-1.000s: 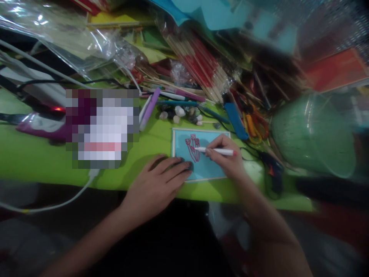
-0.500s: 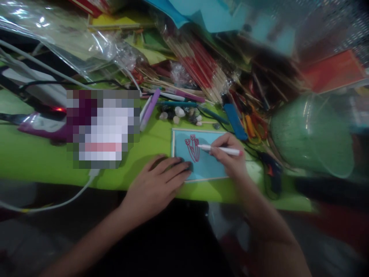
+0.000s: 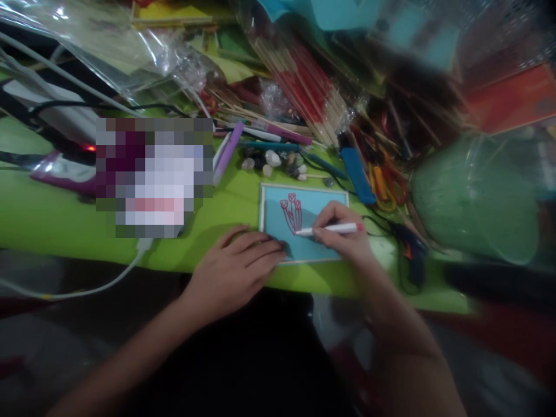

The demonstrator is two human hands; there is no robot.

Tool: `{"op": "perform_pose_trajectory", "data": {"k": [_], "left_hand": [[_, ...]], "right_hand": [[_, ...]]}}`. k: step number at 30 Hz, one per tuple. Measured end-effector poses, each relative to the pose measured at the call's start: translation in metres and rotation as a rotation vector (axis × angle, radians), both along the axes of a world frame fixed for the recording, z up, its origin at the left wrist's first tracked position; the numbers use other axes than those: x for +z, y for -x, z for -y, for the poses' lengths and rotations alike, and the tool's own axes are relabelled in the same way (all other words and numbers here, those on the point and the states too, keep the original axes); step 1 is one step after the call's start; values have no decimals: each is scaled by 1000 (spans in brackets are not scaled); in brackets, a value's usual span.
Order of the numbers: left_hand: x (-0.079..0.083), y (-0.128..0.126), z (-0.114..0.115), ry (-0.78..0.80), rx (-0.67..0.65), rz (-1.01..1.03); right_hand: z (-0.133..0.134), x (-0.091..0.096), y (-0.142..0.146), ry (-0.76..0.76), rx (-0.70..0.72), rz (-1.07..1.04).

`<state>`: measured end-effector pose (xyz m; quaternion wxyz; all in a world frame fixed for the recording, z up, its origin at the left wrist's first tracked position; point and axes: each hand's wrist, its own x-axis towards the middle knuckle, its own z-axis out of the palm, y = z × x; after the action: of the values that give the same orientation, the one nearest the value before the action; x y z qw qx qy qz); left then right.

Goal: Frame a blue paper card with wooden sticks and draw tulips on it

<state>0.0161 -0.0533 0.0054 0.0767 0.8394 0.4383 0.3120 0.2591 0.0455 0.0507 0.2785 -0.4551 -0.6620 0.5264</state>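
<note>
A small blue card with a pale border lies on the green table near its front edge. Red flower stems are drawn on its upper left part. My right hand grips a white marker with a red end; the tip touches the card at the foot of the stems. My left hand lies flat, fingers stretched out, with the fingertips pressing on the card's lower left corner.
Small pebbles lie just behind the card. Bundles of wooden sticks, pens, a blue tool and scissors crowd the back. A green plastic bucket lies on its side at the right. A white cable hangs off the front edge.
The marker tip has moved down from beside the flower heads to the bottom of the stems. My left hand has stayed on the card's corner.
</note>
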Motion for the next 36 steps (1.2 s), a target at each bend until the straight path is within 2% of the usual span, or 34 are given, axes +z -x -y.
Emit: {"op": "perform_pose_trajectory", "data": {"k": [36], "left_hand": [[-4,-1,1,-15,-2,18]], "right_hand": [[-1,1,2,-4,36,58]]}}
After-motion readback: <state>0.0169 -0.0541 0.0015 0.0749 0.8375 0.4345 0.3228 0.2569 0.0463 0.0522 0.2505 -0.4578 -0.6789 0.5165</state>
